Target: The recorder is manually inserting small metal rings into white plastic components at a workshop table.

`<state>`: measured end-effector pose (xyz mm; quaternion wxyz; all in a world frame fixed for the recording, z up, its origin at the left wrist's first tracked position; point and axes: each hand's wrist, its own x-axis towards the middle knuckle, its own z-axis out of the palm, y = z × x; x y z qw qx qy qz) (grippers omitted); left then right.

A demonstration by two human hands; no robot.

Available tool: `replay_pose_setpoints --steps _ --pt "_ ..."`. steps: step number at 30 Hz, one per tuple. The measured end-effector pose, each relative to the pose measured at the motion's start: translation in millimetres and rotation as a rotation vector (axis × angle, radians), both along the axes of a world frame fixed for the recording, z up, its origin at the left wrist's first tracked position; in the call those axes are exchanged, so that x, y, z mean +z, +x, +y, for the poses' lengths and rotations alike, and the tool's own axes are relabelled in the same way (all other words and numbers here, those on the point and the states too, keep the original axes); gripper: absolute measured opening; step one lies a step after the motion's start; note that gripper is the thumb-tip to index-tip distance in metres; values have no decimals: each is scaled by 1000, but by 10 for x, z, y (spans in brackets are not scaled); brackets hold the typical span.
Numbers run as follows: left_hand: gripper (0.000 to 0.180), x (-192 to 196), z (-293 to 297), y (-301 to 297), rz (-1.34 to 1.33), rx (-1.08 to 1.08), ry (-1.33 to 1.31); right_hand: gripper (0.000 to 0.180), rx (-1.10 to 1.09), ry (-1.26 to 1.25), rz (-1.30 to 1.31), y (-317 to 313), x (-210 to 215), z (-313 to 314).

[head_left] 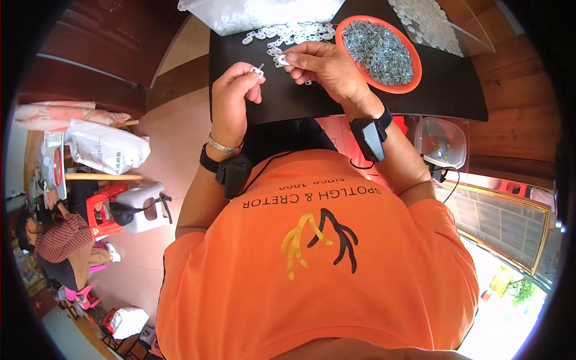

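Observation:
My left hand (235,96) is raised over the black table (456,90), its fingertips pinching a small white plastic piece with a metal pin (258,70). My right hand (324,69) sits just to the right of it, fingers closed on a small white ring-shaped piece (283,59). The two hands are a short gap apart. A loose heap of white plastic rings (291,33) lies on the table just beyond them. Both wrists carry black strapped devices.
An orange round dish (414,75) full of small grey metal parts stands right of my right hand. Clear containers of white pieces (252,12) (429,21) sit at the table's far edge. A seated person (57,240), a white bag (108,150) and stools are at left.

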<state>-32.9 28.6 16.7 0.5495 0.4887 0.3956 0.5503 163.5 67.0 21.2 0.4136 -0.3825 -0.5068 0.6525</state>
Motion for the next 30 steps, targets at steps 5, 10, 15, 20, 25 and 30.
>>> replay_pose_setpoints --steps 5,10,15,20,25,30 --pt "18 47 -27 124 65 -3 -22 24 -14 -64 135 -73 20 -37" --pt "17 28 -59 149 51 0 -25 24 7 -62 165 -78 5 -72" --pt "17 7 -62 156 54 7 -15 24 -5 19 96 -85 24 -136" --pt "17 5 -79 160 79 5 -24 20 -52 114 14 -97 64 -212" --pt "17 -30 -79 148 79 4 -39 17 -106 208 -28 -126 32 -249" --pt "17 -19 -88 164 82 6 -50 16 -97 257 -81 -131 6 -254"
